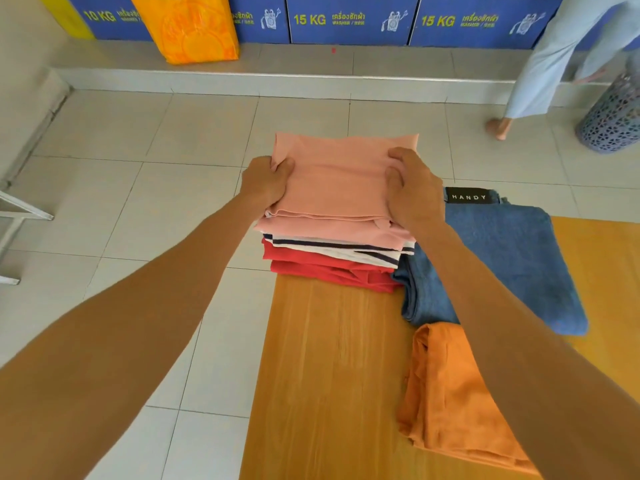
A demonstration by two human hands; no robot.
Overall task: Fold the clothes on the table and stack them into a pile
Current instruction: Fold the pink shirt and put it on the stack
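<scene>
A folded pink garment (337,183) tops a pile at the far left corner of the wooden table (329,358). Under it lie a white garment with dark stripes (346,247) and a folded red garment (329,270). My left hand (266,183) grips the pink garment's left edge, thumb on top. On the pink garment's right edge my right hand (412,194) is closed the same way. Folded blue jeans (502,265) with a black "HANDY" label lie right of the pile. A folded orange garment (446,393) sits nearer me, partly under my right forearm.
The table's left edge drops to a white tiled floor (138,202). Blue washer panels (349,19) and a yellow-orange bag (194,27) line the far step. A person in pale trousers (540,64) stands at the far right beside a grey lattice basket (613,116). A metal frame (17,220) stands at left.
</scene>
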